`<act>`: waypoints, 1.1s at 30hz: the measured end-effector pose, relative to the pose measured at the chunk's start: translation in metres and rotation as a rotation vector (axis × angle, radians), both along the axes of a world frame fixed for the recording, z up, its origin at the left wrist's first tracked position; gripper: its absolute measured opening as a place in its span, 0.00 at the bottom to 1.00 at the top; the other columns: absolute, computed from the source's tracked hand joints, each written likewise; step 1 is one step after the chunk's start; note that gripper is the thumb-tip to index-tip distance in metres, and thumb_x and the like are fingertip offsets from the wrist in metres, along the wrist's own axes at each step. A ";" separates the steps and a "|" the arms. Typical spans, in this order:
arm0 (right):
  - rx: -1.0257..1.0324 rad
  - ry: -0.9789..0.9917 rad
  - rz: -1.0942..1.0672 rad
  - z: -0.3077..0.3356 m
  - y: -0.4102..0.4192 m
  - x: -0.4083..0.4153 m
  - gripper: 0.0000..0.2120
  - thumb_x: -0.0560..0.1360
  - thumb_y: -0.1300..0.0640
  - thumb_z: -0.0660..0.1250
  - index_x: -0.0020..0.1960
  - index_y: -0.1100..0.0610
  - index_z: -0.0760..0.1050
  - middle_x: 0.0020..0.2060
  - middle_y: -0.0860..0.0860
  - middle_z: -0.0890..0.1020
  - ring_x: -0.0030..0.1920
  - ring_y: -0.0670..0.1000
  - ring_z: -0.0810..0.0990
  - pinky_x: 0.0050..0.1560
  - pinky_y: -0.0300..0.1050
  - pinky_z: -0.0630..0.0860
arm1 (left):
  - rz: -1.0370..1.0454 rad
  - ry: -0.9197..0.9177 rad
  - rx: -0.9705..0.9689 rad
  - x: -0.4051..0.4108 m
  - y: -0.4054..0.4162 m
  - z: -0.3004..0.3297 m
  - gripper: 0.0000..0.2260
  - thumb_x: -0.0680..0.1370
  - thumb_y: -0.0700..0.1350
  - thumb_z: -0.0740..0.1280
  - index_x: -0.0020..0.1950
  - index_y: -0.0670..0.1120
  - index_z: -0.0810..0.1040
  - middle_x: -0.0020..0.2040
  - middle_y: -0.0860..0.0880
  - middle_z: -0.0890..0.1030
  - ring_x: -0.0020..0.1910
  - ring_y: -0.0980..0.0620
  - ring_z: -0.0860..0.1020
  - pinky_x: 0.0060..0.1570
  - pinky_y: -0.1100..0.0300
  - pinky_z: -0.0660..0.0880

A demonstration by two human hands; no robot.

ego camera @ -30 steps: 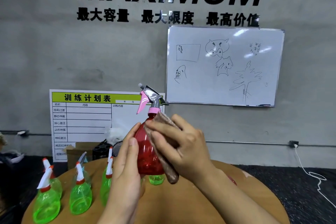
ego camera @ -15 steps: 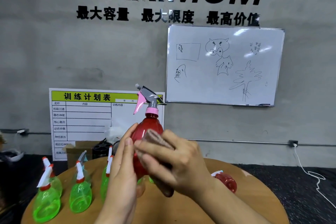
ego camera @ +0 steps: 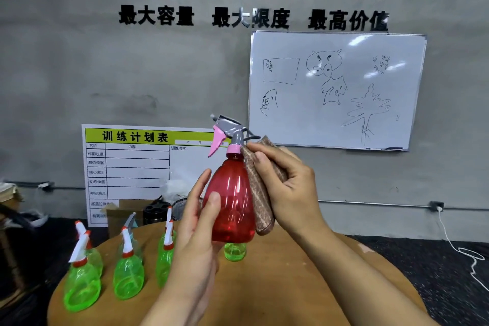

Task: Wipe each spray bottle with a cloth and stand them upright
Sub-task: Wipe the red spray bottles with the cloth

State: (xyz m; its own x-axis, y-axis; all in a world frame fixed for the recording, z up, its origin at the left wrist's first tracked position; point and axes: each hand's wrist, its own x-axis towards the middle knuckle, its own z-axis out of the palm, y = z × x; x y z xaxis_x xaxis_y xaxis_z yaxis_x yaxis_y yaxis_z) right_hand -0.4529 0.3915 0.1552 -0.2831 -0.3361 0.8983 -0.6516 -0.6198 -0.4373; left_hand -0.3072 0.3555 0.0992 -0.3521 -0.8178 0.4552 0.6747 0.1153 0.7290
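A red spray bottle (ego camera: 232, 201) with a grey head and pink trigger is held upright in the air above the table. My left hand (ego camera: 197, 227) grips its left side and bottom. My right hand (ego camera: 288, 188) presses a brown cloth (ego camera: 260, 198) against the bottle's right side, from the neck down to the base. Several green spray bottles (ego camera: 128, 272) with white and orange heads stand upright on the left of the round wooden table (ego camera: 277, 286). Another green bottle (ego camera: 235, 251) shows partly under the red one.
A whiteboard (ego camera: 336, 90) and a training-plan board (ego camera: 132, 167) lean at the grey wall behind. A cardboard box (ego camera: 124, 214) and dark clutter sit beyond the table's far left. A white cable (ego camera: 455, 246) lies on the dark floor at the right.
My right hand slid the cloth down the bottle's front, then back up and round to its right side. The bottle's trigger head stays pointing left; the view shifted slightly.
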 end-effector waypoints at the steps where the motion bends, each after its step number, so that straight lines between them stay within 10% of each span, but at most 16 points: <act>1: 0.009 0.016 -0.010 0.000 0.000 0.000 0.11 0.81 0.55 0.69 0.61 0.51 0.86 0.50 0.47 0.86 0.56 0.49 0.84 0.58 0.43 0.78 | -0.008 -0.006 -0.008 0.000 0.000 0.000 0.20 0.77 0.52 0.68 0.70 0.63 0.80 0.65 0.56 0.84 0.64 0.51 0.84 0.56 0.48 0.84; 8: 0.018 0.206 -0.122 -0.019 0.007 0.012 0.12 0.82 0.50 0.67 0.63 0.47 0.84 0.46 0.49 0.81 0.45 0.48 0.81 0.46 0.46 0.79 | 0.036 -0.040 -0.066 -0.003 0.002 -0.003 0.21 0.79 0.54 0.63 0.71 0.64 0.78 0.69 0.55 0.82 0.67 0.51 0.82 0.63 0.45 0.78; 15: -0.073 0.839 -0.275 -0.048 0.028 0.013 0.12 0.81 0.49 0.70 0.64 0.45 0.84 0.43 0.51 0.77 0.38 0.49 0.75 0.34 0.43 0.74 | 0.082 -0.033 -0.037 -0.002 0.001 -0.005 0.20 0.79 0.56 0.61 0.70 0.60 0.80 0.63 0.49 0.86 0.63 0.49 0.84 0.58 0.57 0.81; 26: 0.034 0.258 -0.304 -0.004 0.002 0.009 0.13 0.81 0.43 0.65 0.61 0.41 0.85 0.41 0.45 0.76 0.41 0.45 0.79 0.41 0.50 0.79 | 0.131 -0.054 -0.043 -0.008 -0.001 -0.002 0.17 0.77 0.55 0.64 0.64 0.64 0.83 0.66 0.55 0.84 0.66 0.51 0.82 0.68 0.42 0.76; 33: -0.045 0.751 -0.265 -0.034 0.024 0.023 0.13 0.83 0.48 0.68 0.65 0.44 0.83 0.42 0.48 0.75 0.37 0.47 0.74 0.33 0.44 0.76 | 0.139 -0.024 -0.028 0.002 -0.008 0.006 0.17 0.83 0.55 0.59 0.68 0.65 0.80 0.62 0.51 0.86 0.60 0.50 0.85 0.57 0.53 0.83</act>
State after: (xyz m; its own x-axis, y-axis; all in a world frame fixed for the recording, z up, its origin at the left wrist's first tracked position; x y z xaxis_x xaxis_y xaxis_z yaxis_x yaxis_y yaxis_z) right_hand -0.4295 0.4153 0.1208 0.3382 -0.3011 0.8916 -0.8903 -0.4094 0.1994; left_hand -0.3055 0.3478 0.1050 -0.2475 -0.8463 0.4716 0.6332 0.2271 0.7399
